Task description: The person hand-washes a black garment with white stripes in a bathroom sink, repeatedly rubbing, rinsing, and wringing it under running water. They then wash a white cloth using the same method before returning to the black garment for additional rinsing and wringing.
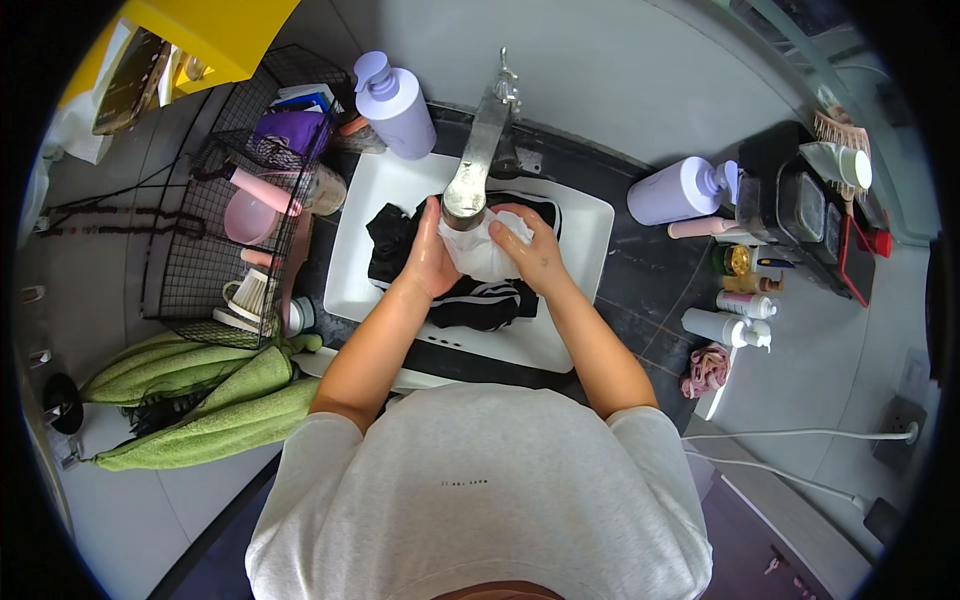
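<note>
My left hand [435, 262] is under the metal faucet [474, 161], its palm against the left side of a crumpled white cloth [484, 251]. My right hand [534, 251] grips the cloth's right side, thumb on top. Both hands look wet. The faucet's end hides part of the cloth, and I cannot tell whether water runs. Beneath the hands, black garments with white stripes [476, 307] lie bunched in the white rectangular sink [585, 285].
Lavender pump bottles stand left [397, 112] and lie right [671, 191] of the sink. A black wire basket [202, 277] and green towels [217, 405] are at left. Small bottles [716, 326], a pink scrunchie [705, 371] and a black organizer [772, 180] are at right.
</note>
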### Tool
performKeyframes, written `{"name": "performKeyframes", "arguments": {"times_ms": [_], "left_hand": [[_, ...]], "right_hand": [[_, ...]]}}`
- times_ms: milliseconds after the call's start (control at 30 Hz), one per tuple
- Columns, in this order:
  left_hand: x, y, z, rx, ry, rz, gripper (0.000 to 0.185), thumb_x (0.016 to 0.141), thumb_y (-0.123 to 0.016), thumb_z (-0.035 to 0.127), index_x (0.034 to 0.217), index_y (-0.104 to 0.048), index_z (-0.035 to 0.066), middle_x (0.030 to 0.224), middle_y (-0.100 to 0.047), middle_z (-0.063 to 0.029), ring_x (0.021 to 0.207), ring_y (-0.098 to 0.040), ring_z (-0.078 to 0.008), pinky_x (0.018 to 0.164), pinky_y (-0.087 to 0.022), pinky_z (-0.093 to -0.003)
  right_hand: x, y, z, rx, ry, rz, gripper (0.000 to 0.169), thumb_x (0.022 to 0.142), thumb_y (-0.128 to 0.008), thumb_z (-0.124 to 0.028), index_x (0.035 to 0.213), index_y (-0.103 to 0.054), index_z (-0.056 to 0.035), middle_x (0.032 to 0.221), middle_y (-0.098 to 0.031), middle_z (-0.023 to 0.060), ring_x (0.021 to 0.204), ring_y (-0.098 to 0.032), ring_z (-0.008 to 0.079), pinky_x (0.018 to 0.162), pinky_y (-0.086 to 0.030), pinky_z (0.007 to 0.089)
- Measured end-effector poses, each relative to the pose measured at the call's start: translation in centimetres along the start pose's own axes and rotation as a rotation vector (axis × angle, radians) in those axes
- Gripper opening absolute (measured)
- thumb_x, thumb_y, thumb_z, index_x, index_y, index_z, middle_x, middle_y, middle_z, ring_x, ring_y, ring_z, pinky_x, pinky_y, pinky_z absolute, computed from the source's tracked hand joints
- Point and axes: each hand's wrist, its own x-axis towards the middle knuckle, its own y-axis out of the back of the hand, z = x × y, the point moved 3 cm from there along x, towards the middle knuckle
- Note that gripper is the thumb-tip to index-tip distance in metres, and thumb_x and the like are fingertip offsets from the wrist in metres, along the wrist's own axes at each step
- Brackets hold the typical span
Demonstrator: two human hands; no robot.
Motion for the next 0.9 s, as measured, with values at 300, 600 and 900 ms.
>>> {"name": "performKeyframes", "arguments": {"times_ms": [300, 600, 900], "left_hand": [[-0.2, -0.2, 0.5, 0.922, -0.637, 0.323, 0.04, 0.073, -0.076, 0.009, 0.108, -0.057, 0.007, 0.104, -0.061, -0.0063, 0.097, -0.061, -0.0194, 0.084, -0.048, -0.0319], [-2.4, -2.2, 4.1, 1.598, -0.915, 0.215, 0.029, 0.068, -0.067, 0.001, 0.096, -0.064, 0.007, 0.092, -0.06, -0.0111, 0.087, -0.058, -0.0301, 0.079, -0.047, -0.035], [-1.7, -1.0, 2.9, 1.255, -0.935, 0.21, 0.026, 0.068, -0.068, 0.005, 0.093, -0.06, 0.004, 0.089, -0.058, -0.0088, 0.079, -0.056, -0.0244, 0.073, -0.046, -0.0333]], "right_hand": [[1.8, -1.2, 2.5, 0.316, 0.048, 0.192, 0.028, 0.092, -0.059, -0.024, 0.097, -0.062, 0.0035, 0.086, -0.063, 0.004, 0.079, -0.055, 0.0108, 0.071, -0.045, 0.0261], [3.4, -4.7, 4.5, 0.706, -0.101, 0.041, 0.029, 0.096, -0.047, -0.027, 0.099, -0.058, -0.0008, 0.091, -0.062, 0.007, 0.08, -0.06, 0.0157, 0.07, -0.049, 0.0299], [2.4, -3.6, 4.7, 0.596, -0.229, 0.191, 0.031, 0.093, -0.054, -0.032, 0.088, -0.061, -0.0023, 0.081, -0.06, 0.0034, 0.073, -0.055, 0.0128, 0.066, -0.044, 0.0285]]}}
